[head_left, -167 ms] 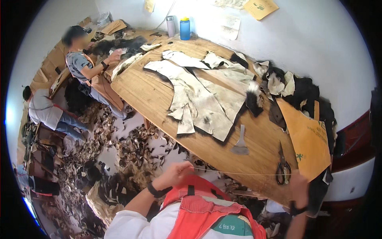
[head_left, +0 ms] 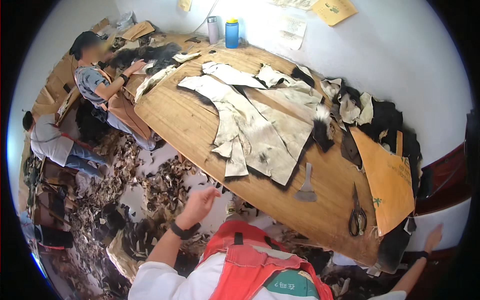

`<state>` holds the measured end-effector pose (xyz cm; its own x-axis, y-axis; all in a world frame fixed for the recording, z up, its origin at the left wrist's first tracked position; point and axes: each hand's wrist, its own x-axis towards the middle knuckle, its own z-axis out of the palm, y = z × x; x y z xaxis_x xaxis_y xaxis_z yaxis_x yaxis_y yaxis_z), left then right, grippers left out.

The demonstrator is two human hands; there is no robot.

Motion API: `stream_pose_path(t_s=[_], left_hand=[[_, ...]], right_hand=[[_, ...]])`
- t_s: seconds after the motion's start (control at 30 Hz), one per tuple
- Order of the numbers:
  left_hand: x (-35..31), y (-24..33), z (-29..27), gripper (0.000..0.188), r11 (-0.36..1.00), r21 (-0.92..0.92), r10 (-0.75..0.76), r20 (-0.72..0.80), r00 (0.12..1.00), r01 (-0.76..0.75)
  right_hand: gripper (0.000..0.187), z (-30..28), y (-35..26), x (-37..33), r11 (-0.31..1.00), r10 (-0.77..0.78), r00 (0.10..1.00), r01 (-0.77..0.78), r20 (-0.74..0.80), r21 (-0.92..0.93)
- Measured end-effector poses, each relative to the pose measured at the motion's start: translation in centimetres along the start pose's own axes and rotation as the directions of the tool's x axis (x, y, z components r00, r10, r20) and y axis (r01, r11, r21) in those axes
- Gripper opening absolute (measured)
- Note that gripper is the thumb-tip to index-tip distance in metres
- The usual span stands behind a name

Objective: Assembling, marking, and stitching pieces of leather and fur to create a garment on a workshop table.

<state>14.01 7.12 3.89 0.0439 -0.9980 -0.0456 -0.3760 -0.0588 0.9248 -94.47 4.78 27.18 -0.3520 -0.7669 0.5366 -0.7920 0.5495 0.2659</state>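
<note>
My left hand [head_left: 199, 205] is closed in a pinch in front of the table's near edge, above the scrap-covered floor. What lies in its fingers is too thin to make out. Far out to the right, past the table's corner, my right hand [head_left: 433, 239] is raised with its fingers seemingly together. It is small in the picture, and nothing shows clearly in it. On the table [head_left: 175, 135] between them lie black-handled scissors [head_left: 357, 220] and a flat grey fan-shaped blade tool [head_left: 305, 187]. Pale hide pieces with dark fur edges [head_left: 260, 135] are spread beyond.
An orange-yellow paper sheet [head_left: 387, 185] and piled black fur [head_left: 387, 117] line the right side. A blue bottle [head_left: 231, 34] and a pale tumbler [head_left: 213, 30] stand at the back. Two people [head_left: 95, 80] work at the left. Hide scraps [head_left: 155, 195] litter the floor.
My hands have spread apart: the left up and leftward, the right far out to the right beyond the table. The thin thread stretched between them is no longer visible.
</note>
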Motion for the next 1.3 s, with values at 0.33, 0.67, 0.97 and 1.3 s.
stream_pose_path(t_s=[0.33, 0.67, 0.97, 1.3], left_hand=[[12.0, 2.8, -0.5, 0.064, 0.635, 0.729, 0.27, 0.103, 0.957, -0.257], [14.8, 0.4, -2.0, 0.07, 0.587, 0.74, 0.181, 0.274, 0.944, -0.328], [14.8, -0.2, -2.1, 0.07, 0.657, 0.669, 0.237, 0.256, 0.937, -0.348], [14.7, -0.6, -2.2, 0.071, 0.658, 0.66, 0.237, 0.277, 0.931, -0.364]], right_hand=[[0.022, -5.3, -54.7, -8.6, 0.506, -0.437, 0.9, 0.241, 0.005, 0.828], [0.029, -22.8, -91.7, -25.7, 0.092, -0.853, 0.51, 0.356, -0.111, 0.93], [0.018, -19.7, -94.9, -25.5, 0.133, -0.856, 0.516, 0.203, 0.009, 0.97], [0.016, -22.6, -91.7, -22.4, 0.197, -0.962, 0.262, 0.484, 0.073, 0.853]])
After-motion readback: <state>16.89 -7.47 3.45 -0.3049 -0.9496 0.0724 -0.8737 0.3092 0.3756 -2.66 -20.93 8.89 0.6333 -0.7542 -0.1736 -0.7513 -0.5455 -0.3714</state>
